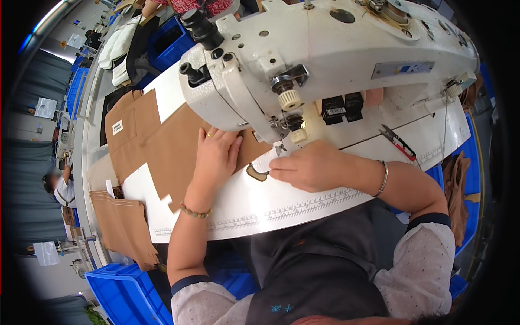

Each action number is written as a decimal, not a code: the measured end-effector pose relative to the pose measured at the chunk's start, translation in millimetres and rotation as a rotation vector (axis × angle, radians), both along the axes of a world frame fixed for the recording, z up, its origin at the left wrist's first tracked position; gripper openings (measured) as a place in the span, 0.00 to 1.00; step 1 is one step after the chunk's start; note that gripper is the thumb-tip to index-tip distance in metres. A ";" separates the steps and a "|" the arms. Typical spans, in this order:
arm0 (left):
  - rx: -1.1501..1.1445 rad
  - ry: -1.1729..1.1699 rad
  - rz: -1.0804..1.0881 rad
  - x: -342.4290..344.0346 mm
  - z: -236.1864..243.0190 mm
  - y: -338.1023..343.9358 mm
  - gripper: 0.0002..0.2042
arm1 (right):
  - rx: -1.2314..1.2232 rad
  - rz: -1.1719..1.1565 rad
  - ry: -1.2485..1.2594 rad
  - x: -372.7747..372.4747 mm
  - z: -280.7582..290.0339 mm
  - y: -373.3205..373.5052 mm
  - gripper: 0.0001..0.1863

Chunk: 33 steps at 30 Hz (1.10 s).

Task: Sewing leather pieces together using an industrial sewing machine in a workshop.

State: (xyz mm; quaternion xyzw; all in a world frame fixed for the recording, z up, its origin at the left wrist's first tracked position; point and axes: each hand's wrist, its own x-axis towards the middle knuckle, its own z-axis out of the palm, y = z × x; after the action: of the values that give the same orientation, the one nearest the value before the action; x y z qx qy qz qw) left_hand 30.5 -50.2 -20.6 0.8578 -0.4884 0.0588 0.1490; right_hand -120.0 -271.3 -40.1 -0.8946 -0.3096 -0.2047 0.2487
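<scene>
A piece of brown fabric (173,146) lies on the white sewing table (238,208), its right end beneath the head of a white industrial sewing machine (319,49). My left hand (216,154) rests flat on this fabric, fingers stretched toward the machine head. Just right of the needle area, my right hand (309,167) has its fingers pinched together; whatever they grip, if anything, is hidden. Beside those fingertips a small tan patch with a dark rim (257,173) shows at the table surface.
Red-and-black thread snips (398,143) and small black boxes (341,108) lie to the right. More brown pieces (130,130) sit at the left, another (122,225) hanging over the edge. Blue bins (127,292) stand around the table. Other people work farther off.
</scene>
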 end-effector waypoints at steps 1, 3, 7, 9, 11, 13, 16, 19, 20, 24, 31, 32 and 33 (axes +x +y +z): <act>0.002 -0.003 0.001 -9.5 0.1 1.4 0.14 | -0.044 0.033 -0.017 -2.3 1.0 2.8 0.06; 0.110 -0.158 0.125 -41.0 5.8 -3.7 0.17 | -0.087 0.062 -0.036 -4.9 0.7 2.0 0.07; 0.318 -0.230 0.245 -65.1 20.8 -2.3 0.20 | -0.160 0.022 -0.090 -4.8 -7.0 -4.1 0.10; 0.319 -0.213 0.225 -55.3 28.1 -2.2 0.20 | -0.192 0.029 -0.126 -3.5 -6.1 -4.7 0.11; 0.095 -0.280 0.022 -43.5 30.8 -5.9 0.17 | -0.179 0.051 -0.117 -2.9 -3.8 -4.1 0.12; -0.011 -0.109 0.035 -35.8 17.5 -9.4 0.16 | -0.109 0.065 -0.117 -1.1 -1.3 -0.8 0.09; -0.187 0.162 0.061 -26.4 -4.7 -9.7 0.13 | -0.062 0.100 -0.131 -1.4 -0.6 0.9 0.07; -0.254 0.293 0.025 -18.9 -8.1 -18.0 0.11 | -0.120 0.080 -0.208 -5.0 -0.1 1.7 0.07; -0.253 0.323 -0.015 -16.0 -7.0 -20.8 0.11 | -0.157 0.048 -0.272 -5.4 0.8 2.9 0.07; -0.330 0.423 -0.178 -6.0 -12.2 -35.4 0.11 | -0.252 0.011 -0.384 -1.4 -0.4 2.7 0.14; -0.243 0.189 -0.092 -16.4 -0.8 -37.1 0.15 | -0.201 0.073 -0.248 -7.0 -10.7 6.2 0.13; -0.232 0.199 -0.053 -16.0 2.3 -36.2 0.16 | -0.165 0.071 -0.229 -6.6 -8.6 6.5 0.13; -0.220 0.209 -0.013 -15.7 4.7 -35.2 0.17 | -0.164 0.072 -0.227 -7.4 -6.8 5.8 0.13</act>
State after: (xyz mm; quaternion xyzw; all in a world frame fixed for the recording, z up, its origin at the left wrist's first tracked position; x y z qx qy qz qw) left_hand 14.8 -85.4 -16.0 0.8344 -0.4666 0.0215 0.2926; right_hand -127.4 -265.5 -46.9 -0.8714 -0.3833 -0.2695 0.1453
